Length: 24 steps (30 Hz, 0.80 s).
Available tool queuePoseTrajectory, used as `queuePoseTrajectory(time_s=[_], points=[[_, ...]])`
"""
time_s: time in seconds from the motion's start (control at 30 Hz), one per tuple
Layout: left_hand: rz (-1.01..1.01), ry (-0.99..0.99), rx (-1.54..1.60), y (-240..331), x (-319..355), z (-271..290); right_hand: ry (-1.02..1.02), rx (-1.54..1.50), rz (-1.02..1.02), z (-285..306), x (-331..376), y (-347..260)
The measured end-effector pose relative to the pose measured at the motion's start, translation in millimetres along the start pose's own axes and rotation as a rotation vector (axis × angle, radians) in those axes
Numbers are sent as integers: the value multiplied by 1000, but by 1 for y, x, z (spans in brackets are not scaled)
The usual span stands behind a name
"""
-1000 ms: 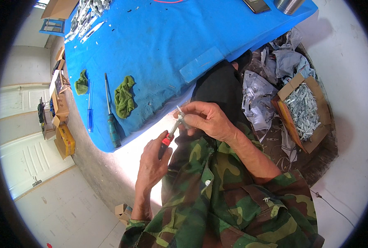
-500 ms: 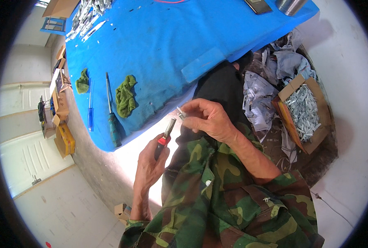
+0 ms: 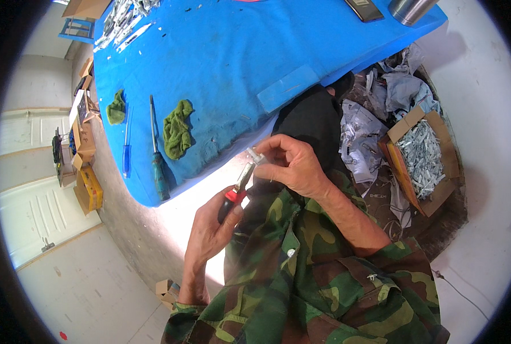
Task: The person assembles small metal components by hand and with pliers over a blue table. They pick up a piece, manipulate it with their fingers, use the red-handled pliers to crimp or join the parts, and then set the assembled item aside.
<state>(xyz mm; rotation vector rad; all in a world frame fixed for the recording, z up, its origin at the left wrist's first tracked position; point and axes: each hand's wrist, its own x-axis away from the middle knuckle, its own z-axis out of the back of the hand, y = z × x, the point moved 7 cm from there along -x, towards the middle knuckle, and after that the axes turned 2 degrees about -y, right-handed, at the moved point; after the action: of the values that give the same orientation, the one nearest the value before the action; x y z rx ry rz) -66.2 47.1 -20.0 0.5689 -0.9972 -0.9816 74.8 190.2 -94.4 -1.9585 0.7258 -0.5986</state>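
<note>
The blue table (image 3: 221,74) takes up the top, a heap of silvery pieces (image 3: 120,23) at its far left. Right of the person, crumpled grey bags (image 3: 361,140) lie beside an open cardboard box (image 3: 445,150), which is filled with loose grey-silver strips (image 3: 420,157); what the bags hold is hard to make out. A yellow box (image 3: 91,188) sits on the floor at left, its inside not readable. On the table, two screwdrivers (image 3: 160,179) lie near two green cloths (image 3: 177,133), and a steel cup (image 3: 410,8) is cut off by the upper edge. Over the lap, the left hand (image 3: 209,226) curls its fingers around the red-and-black handle of a tool (image 3: 236,192). The right hand (image 3: 295,166) pinches a small whitish part (image 3: 257,156) between thumb and forefinger, just beside the tool's metal end; whether they touch is unclear.
</note>
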Motion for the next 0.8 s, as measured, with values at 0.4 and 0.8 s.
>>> queuePoseTrajectory(time_s=[0.4, 0.8], points=[[98, -55, 86, -5, 2, 3, 6, 152, 8, -1, 1, -7], [32, 23, -152, 4, 4, 7, 7, 172, 28, -1, 0, -5]])
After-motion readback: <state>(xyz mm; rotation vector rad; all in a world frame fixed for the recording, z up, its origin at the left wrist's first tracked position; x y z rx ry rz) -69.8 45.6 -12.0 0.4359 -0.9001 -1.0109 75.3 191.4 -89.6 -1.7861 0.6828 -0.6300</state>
